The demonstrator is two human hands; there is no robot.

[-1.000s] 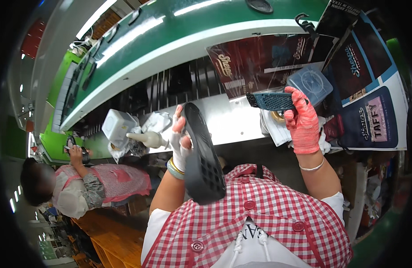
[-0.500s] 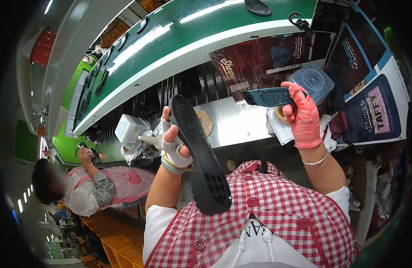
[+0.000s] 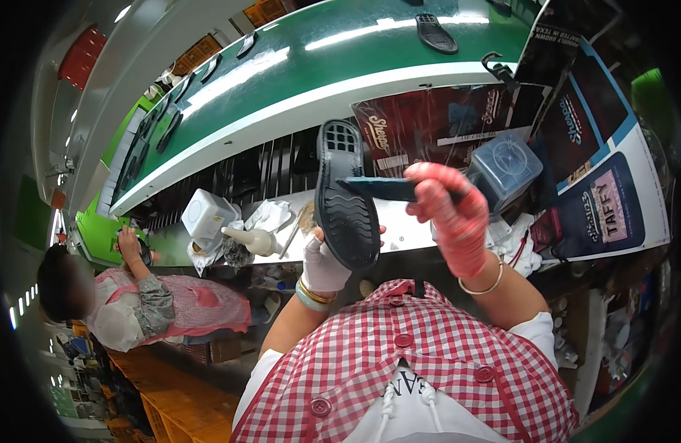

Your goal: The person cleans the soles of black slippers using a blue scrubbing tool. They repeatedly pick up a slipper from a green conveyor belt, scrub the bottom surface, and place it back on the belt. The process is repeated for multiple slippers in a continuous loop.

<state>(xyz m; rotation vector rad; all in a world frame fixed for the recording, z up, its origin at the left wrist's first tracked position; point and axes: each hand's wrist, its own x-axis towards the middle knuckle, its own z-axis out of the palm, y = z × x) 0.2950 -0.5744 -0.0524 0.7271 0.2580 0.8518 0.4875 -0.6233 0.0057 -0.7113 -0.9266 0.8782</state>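
A black shoe sole (image 3: 348, 229) stands upright in front of me, its grooved face showing and a grid of square recesses at its top end. My left hand (image 3: 326, 264), in a white glove with bare fingertips, is closed around the sole's lower part from behind. My right hand (image 3: 455, 218), in a coral-pink glove, grips a flat blue-handled brush (image 3: 388, 189). Seen edge-on, the brush points left, its dark tip lying across the middle of the sole. Whether the tip presses on the sole, I cannot tell.
A green conveyor belt (image 3: 333, 63) carries several soles. On the metal bench are a white container (image 3: 207, 214), a pale squeeze bottle (image 3: 255, 240) and a clear blue-tinted tub (image 3: 505, 170). Printed boards lean behind. At left a co-worker (image 3: 170, 303) stands near orange crates (image 3: 170, 391).
The sole has been turned over and end for end, and raised to the bench edge. My right hand has brought the brush left and down to it.
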